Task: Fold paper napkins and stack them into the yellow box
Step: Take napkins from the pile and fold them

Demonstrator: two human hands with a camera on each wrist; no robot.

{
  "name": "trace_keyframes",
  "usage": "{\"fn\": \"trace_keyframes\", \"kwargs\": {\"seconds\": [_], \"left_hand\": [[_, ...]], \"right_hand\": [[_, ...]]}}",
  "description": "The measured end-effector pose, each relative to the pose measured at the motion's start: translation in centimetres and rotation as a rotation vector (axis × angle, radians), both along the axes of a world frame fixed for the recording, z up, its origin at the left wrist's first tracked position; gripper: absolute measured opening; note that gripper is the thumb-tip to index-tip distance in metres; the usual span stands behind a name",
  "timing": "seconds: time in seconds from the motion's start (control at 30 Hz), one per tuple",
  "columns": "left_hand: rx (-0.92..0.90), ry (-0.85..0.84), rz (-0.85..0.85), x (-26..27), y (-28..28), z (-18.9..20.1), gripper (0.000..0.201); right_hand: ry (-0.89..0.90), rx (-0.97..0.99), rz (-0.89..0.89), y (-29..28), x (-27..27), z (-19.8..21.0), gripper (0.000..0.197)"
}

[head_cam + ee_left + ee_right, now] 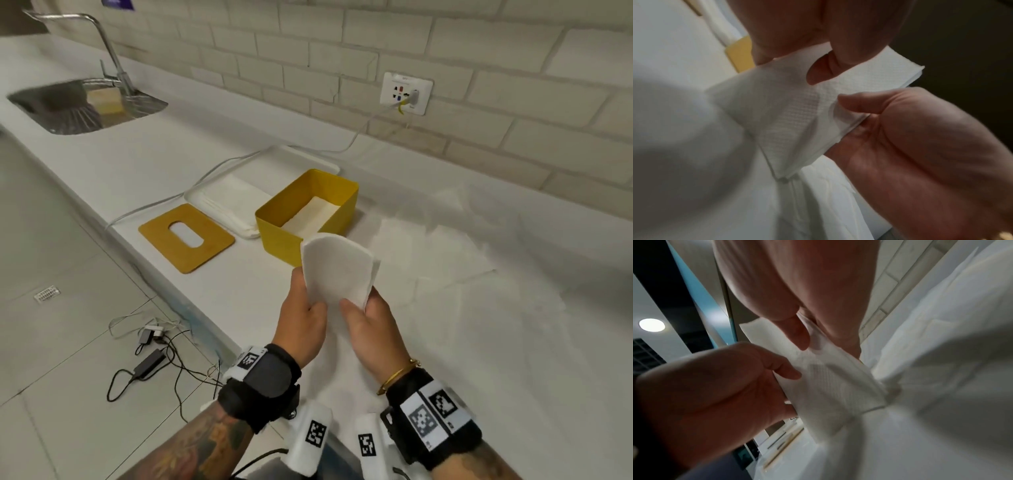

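Observation:
A folded white napkin (pixel 337 270) is held upright above the counter, just in front of the yellow box (pixel 274 236). My left hand (pixel 306 301) pinches its lower left edge and my right hand (pixel 363 305) pinches its lower right corner. In the left wrist view the left thumb (pixel 822 69) presses on the napkin (pixel 789 113), opposite the right hand (pixel 900 129). The right wrist view shows the right thumb (pixel 795 332) on the napkin (pixel 830 386), with the left hand (pixel 715 378) below. The box stands open, with white napkins (pixel 313 216) lying flat inside.
A white tray (pixel 329 164) with a stack of flat napkins (pixel 233 202) sits behind and left of the box. The box's lid (pixel 209 253), with an oval slot, lies to the left. White paper sheets (pixel 445 257) are spread over the counter on the right. Sink (pixel 85 106) far left; wall socket (pixel 406 92) with cable.

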State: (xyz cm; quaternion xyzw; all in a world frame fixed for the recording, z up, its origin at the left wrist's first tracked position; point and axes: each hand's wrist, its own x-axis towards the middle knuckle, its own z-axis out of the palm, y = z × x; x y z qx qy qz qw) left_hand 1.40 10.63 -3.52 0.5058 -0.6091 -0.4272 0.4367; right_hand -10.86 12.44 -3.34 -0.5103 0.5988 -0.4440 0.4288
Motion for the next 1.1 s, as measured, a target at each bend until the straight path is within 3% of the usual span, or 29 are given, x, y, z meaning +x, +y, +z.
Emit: {"fn": "trace_keyframes", "kwargs": {"seconds": [0.1, 0.27, 0.4, 0.53, 0.7, 0.83, 1.1], "left_hand": [[-0.058, 0.053, 0.01, 0.6, -0.6, 0.3, 0.048], [-0.039, 0.047, -0.068, 1.2, -1.8, -0.6, 0.062], [0.031, 0.021, -0.192, 3.0, -4.3, -1.7, 0.048], [-0.023, 0.114, -0.201, 6.0, -9.0, 1.6, 0.052], [-0.153, 0.006, -0.06, 10.9, -17.1, 4.1, 0.021], [-0.011, -0.206, -0.127, 13.2, -22.2, 3.0, 0.021], [0.084, -0.211, -0.234, 14.2, -25.3, 0.3, 0.012]], "right_hand": [[-0.042, -0.024, -0.039, -0.4, 0.1, 0.6, 0.022], [-0.031, -0.026, -0.099, -1.1, 0.6, 0.1, 0.023], [0.005, 0.032, -0.188, -3.1, 1.3, 0.0, 0.019], [0.001, -0.022, -0.279, -7.7, 1.7, 3.9, 0.02], [-0.121, -0.054, -0.356, -15.3, 1.9, 6.9, 0.027], [-0.127, 0.081, -0.357, -20.6, 3.0, 7.4, 0.024], [0.173, 0.533, -0.35, -27.9, 6.3, 3.5, 0.014]]}}
